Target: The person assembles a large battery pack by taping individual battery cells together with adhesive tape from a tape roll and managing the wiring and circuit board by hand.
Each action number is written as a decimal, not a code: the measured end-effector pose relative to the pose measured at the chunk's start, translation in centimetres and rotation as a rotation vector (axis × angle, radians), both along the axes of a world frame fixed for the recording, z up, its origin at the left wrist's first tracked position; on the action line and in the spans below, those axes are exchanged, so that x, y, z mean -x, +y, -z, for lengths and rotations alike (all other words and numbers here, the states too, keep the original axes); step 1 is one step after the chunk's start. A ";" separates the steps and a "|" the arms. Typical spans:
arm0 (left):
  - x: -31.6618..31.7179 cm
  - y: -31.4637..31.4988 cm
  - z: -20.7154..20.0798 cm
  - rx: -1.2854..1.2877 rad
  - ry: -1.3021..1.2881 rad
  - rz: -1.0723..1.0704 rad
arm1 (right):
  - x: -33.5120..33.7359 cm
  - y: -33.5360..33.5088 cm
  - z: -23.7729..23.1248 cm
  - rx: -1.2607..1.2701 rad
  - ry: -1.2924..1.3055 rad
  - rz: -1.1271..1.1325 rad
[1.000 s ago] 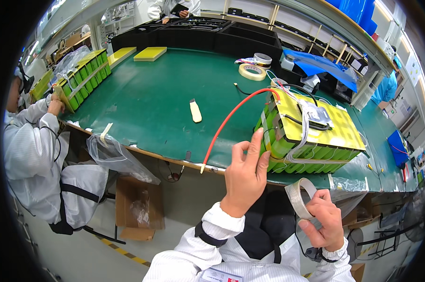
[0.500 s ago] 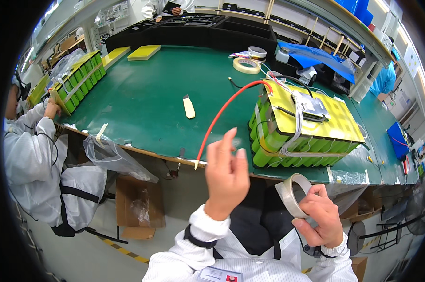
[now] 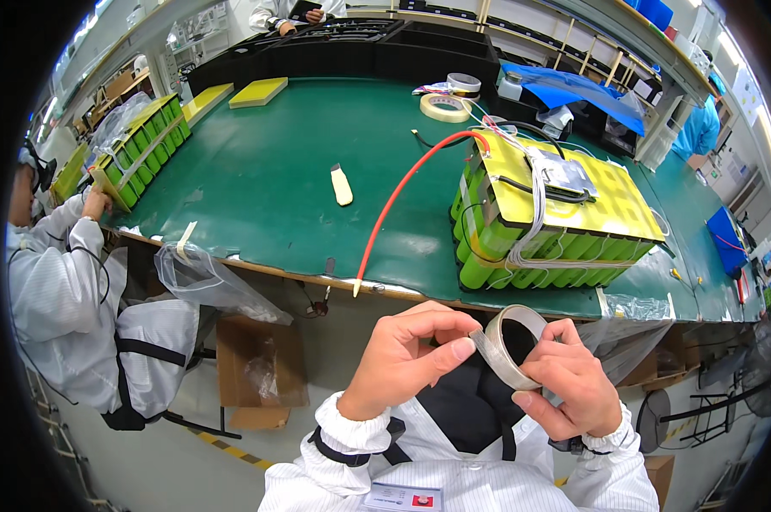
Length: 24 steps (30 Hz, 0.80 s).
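In front of my chest, short of the table edge, my right hand (image 3: 566, 375) grips a roll of clear tape (image 3: 512, 375) by its side. My left hand (image 3: 415, 354) pinches the tape at the roll's left side between thumb and forefinger. Just beyond, on the table, stands a battery pack (image 3: 565, 218) of green cells with a yellow top, bundled white wires and a silver patch. A thick red cable (image 3: 394, 196) arches from it toward the table edge, its pale tip hanging over.
A cutter with a cream handle (image 3: 341, 185) lies on the green table (image 3: 257, 171). Tape rolls (image 3: 445, 107) sit at the back near black bins (image 3: 445, 55). At left a co-worker (image 3: 70, 264) handles another battery pack (image 3: 147, 149). A cardboard box (image 3: 262, 363) stands below the table.
My left hand has come down and right from its raised position and now pinches at the tape roll. The right hand still holds the roll, tilted a little differently.
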<state>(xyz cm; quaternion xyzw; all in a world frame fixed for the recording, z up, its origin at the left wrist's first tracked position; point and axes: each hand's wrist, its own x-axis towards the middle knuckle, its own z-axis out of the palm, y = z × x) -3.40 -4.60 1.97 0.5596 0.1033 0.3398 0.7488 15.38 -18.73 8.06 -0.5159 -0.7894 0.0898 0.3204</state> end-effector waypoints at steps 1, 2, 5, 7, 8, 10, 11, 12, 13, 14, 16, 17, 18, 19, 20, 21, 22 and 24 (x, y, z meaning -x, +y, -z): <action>-0.1 0.0 -0.1 0.001 -0.001 -0.002 | 0.0 0.0 -0.1 0.001 -0.001 -0.002; -0.2 0.1 -0.1 0.007 -0.003 -0.003 | 0.0 0.1 -0.3 0.003 -0.030 0.006; -0.9 0.5 0.1 -0.003 -0.037 -0.050 | 0.0 0.4 -1.0 0.004 -0.089 0.070; -1.5 0.9 0.4 -0.036 -0.070 -0.130 | 0.2 0.6 -1.5 0.004 -0.122 0.123; -1.8 1.4 0.5 -0.030 -0.074 -0.134 | 0.3 0.7 -1.7 -0.030 -0.131 0.162; -2.2 2.4 0.6 -0.068 -0.064 -0.139 | 0.5 1.1 -2.2 -0.095 -0.155 0.243; -2.4 2.8 0.5 -0.065 -0.067 -0.136 | 0.8 1.2 -2.4 -0.117 -0.153 0.264; -2.5 3.1 0.5 -0.055 -0.075 -0.137 | 1.0 1.3 -2.7 -0.109 -0.163 0.262; -2.5 3.5 0.7 -0.059 -0.076 -0.105 | 1.2 1.6 -2.9 -0.104 -0.187 0.252; -2.5 3.9 0.9 -0.064 -0.076 -0.073 | 1.4 1.8 -3.0 -0.099 -0.212 0.242; -2.5 4.4 0.7 -0.029 -0.032 -0.048 | 1.7 2.0 -2.8 -0.085 -0.237 0.261; -2.6 4.6 0.6 -0.004 0.018 -0.021 | 1.9 2.1 -2.6 -0.076 -0.233 0.281; -2.7 4.6 0.6 0.004 0.011 -0.015 | 2.1 2.1 -2.5 -0.067 -0.227 0.303; -3.0 4.6 0.7 -0.068 0.033 -0.077 | 2.4 2.2 -2.4 -0.061 -0.234 0.309; -3.1 4.7 0.7 -0.139 0.055 -0.139 | 2.7 2.3 -2.4 -0.060 -0.230 0.335; -3.2 4.9 0.7 -0.133 0.052 -0.131 | 3.0 2.4 -2.3 -0.060 -0.225 0.362; -3.3 5.1 0.7 -0.190 0.037 -0.152 | 3.1 2.3 -2.1 -0.054 -0.229 0.371; -3.5 5.4 0.6 -0.243 0.020 -0.161 | 3.4 2.3 -1.7 -0.082 -0.219 0.436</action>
